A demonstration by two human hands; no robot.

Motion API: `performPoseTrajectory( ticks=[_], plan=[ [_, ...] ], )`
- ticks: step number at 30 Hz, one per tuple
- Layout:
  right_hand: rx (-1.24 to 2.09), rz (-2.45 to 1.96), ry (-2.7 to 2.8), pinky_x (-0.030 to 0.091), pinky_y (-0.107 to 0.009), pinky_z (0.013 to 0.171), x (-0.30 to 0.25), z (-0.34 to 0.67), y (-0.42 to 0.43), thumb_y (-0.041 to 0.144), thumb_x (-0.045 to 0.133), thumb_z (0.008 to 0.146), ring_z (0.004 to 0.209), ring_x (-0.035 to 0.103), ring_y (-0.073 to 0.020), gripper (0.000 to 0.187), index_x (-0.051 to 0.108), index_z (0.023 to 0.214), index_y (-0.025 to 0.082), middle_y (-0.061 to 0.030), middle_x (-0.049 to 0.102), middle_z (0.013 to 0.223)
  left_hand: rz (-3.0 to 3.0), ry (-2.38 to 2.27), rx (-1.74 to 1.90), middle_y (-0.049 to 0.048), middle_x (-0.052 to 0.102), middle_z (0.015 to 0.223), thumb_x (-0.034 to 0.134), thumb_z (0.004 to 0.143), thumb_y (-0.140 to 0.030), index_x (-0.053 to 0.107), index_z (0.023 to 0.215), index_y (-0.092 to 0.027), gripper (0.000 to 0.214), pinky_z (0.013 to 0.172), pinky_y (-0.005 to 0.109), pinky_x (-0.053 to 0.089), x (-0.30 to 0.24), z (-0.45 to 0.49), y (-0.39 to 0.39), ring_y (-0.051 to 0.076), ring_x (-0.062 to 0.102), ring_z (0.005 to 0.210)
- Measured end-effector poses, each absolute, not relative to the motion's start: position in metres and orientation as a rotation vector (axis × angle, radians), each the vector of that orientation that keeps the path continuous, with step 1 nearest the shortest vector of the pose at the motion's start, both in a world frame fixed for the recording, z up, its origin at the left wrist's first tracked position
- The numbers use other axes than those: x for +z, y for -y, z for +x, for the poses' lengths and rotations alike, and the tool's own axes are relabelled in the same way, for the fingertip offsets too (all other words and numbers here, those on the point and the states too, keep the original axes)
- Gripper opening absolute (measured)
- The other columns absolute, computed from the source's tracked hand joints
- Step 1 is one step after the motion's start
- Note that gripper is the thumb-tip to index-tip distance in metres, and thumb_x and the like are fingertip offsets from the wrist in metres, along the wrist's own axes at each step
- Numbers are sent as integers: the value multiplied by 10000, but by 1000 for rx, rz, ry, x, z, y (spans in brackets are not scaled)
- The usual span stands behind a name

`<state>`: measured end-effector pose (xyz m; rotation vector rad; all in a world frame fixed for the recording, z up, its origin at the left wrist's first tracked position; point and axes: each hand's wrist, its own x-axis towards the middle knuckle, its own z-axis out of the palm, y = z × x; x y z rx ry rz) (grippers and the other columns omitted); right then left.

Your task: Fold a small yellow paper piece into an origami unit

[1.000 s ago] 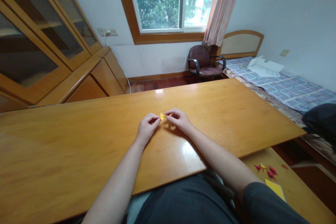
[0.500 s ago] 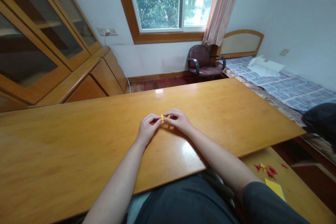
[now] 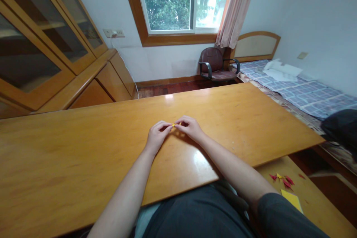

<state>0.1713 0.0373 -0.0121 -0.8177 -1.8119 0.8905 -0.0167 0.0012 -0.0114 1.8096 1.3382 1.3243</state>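
Observation:
Between my fingertips is a small piece of yellow folded origami paper (image 3: 174, 125), mostly covered by the fingers. My left hand (image 3: 157, 134) pinches its left side with thumb and forefinger. From the right, my right hand (image 3: 190, 127) pinches it too, and a bit of yellow shows in the gap between thumb and fingers. Both hands are close together just over the wooden table (image 3: 97, 148), near its middle. The exact folded shape is too small to make out.
On a lower wooden surface (image 3: 329, 208) at the right lie several red folded papers (image 3: 287, 183), a small yellow one (image 3: 279, 176) and a flat yellow sheet (image 3: 291, 200). Beyond the table stand a cabinet (image 3: 89, 81), an armchair (image 3: 213, 65) and a bed (image 3: 312, 89).
The yellow paper shows less between my fingertips; the points that stuck out above and below are now flattened or hidden. My right fingers have shifted very slightly; both hands keep their place.

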Motion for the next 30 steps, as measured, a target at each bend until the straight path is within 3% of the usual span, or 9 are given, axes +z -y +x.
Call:
performPoseTrajectory(
  ticks=[8,14,21,30],
  plan=[
    [891,-862,1789,419,-238,613,-15,170,-39,350,694,834,650,545,-116,185,731,848,169,-20,652,746,1797,-1321,1335,43,681,825,652,850,-354,726,852,-198,173,727,290,504,-14,-18,-3,170,637,770],
    [889,-875,1774,417,-238,605,-15,170,-38,370,695,829,639,534,-113,202,728,831,170,-22,658,757,1734,-1251,1396,46,644,961,676,828,-371,701,996,-214,231,714,273,530,-14,-17,-2,159,633,813],
    [890,-840,1818,422,-240,623,-13,171,-37,357,683,842,662,545,-118,197,730,854,166,-25,652,760,1834,-1253,1364,37,642,859,660,847,-346,708,841,-197,156,729,268,501,-11,-16,-1,157,613,810],
    [964,-864,1820,428,-246,636,-12,171,-36,405,686,832,678,559,-126,244,727,847,165,-35,666,786,1796,-1264,1338,41,656,816,661,834,-355,694,805,-190,170,739,278,484,-12,-18,-3,166,616,786]
  ],
)
